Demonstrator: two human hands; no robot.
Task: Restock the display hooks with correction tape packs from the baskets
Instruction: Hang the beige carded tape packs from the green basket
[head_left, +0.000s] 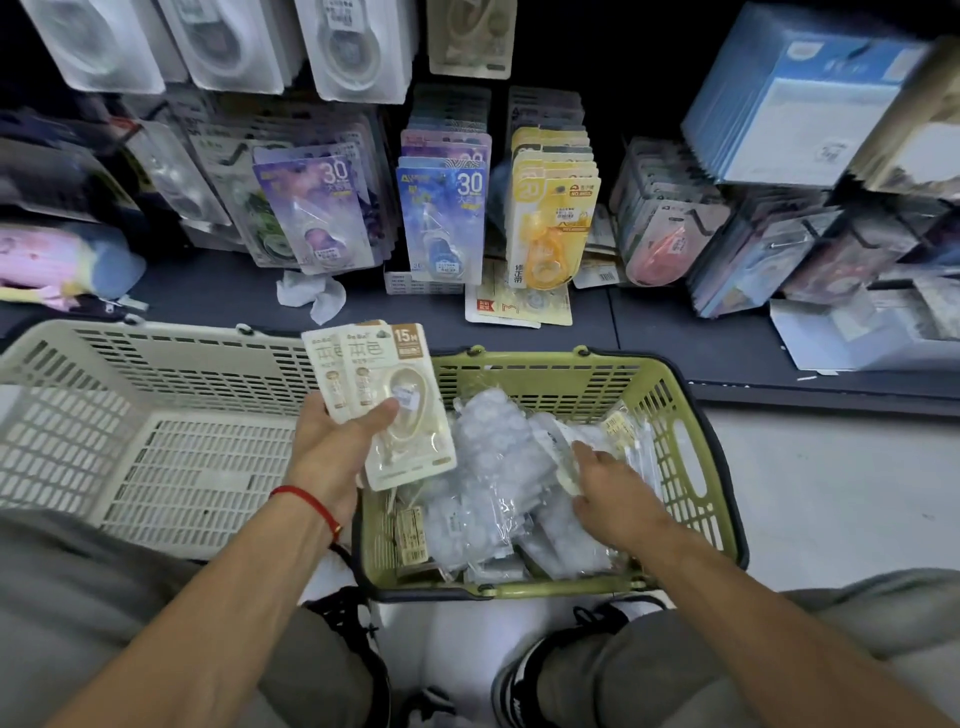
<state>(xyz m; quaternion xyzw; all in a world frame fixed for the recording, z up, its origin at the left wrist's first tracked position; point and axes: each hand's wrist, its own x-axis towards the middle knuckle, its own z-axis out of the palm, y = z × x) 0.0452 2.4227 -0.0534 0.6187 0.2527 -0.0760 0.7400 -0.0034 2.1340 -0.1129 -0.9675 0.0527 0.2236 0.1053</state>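
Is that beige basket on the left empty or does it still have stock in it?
Empty, as far as shows: the beige basket has a bare mesh floor, while the green basket beside it holds packs.

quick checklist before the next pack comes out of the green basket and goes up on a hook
1. Left hand grips the beige packs securely: ok, thumb across the front.
2. Right hand has a pack pinched: cannot tell, fingers are among the wrapped bundles.
3. Stock left in the green basket: ok.
4. White basket holds anything: not ok, none visible.
5. Matching beige packs on a hook: ok, top row.
6. Free room on that hook: cannot tell.
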